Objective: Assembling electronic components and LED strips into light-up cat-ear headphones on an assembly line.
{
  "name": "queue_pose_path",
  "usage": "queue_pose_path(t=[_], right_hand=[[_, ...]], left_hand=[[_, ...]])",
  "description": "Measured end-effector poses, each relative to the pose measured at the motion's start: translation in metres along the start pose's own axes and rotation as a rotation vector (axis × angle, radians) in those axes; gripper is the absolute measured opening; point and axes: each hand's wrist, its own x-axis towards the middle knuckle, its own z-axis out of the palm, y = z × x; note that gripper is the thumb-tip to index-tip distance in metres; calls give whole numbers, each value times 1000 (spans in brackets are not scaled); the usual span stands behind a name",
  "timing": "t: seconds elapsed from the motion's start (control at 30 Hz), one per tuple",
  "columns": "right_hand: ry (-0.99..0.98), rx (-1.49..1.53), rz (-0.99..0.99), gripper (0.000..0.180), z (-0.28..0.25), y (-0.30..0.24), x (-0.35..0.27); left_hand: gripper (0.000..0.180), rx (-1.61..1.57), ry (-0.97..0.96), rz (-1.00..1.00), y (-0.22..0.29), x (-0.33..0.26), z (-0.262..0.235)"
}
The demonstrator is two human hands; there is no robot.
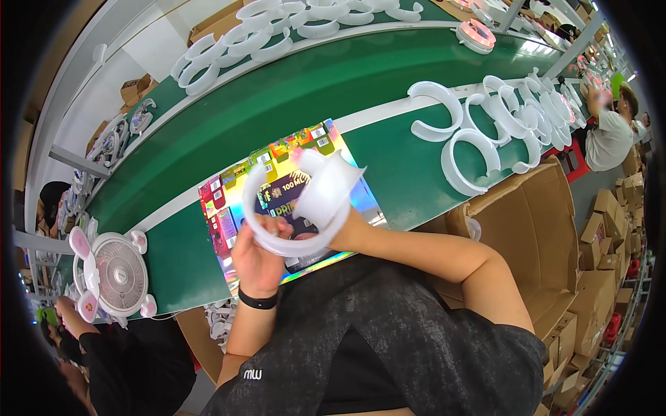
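Observation:
A white translucent plastic C-shaped ring (295,246) is held up in front of my chest, over a shiny printed sheet (371,208). The fingers of my left hand (260,260) are closed on its lower left side. My right hand (345,234) is at its right side, its fingers mostly hidden behind the plastic. A broad curved white band (326,187) rises there, smeared by motion; I cannot tell if it is a separate piece. The colourful sheet lies flat on the green bench (409,187).
Several similar white rings (461,163) stand on the bench at right, more (243,41) beyond the green belt (291,83). A ring with red (476,36) rides the belt. A white fan (118,270) stands left; an open carton (520,236) is right. People (610,128) work nearby.

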Motion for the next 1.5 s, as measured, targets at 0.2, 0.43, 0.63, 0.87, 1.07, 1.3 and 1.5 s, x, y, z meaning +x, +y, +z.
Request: queue_pose_path(t=[0.2, 0.43, 0.63, 0.87, 1.07, 1.3, 1.5], right_hand=[[-109, -363, -206, 28, -10, 2, -20], [-387, -735, -146, 20, -60, -37, -18], [-415, -661, -373, 11, -65, -44, -22], [51, -782, -105, 24, -138, -18, -17], [216, -1113, 373, 27, -239, 65, -41], [440, -1224, 289, 49, -239, 49, -40], [-50, -385, -145, 57, -156, -52, -3]], left_hand=[[20, 63, 40, -12, 7, -1, 7], [30, -138, 196, -109, 8, 3, 26], [39, -260, -34, -142, 11, 8, 29], [36, -133, 38, 139, 37, 5, -8], [33, -75, 163, 111, 36, 2, -24], [31, 49, 119, 88, 15, 11, -18], [18, 300, -80, -165, -19, 14, 2]])
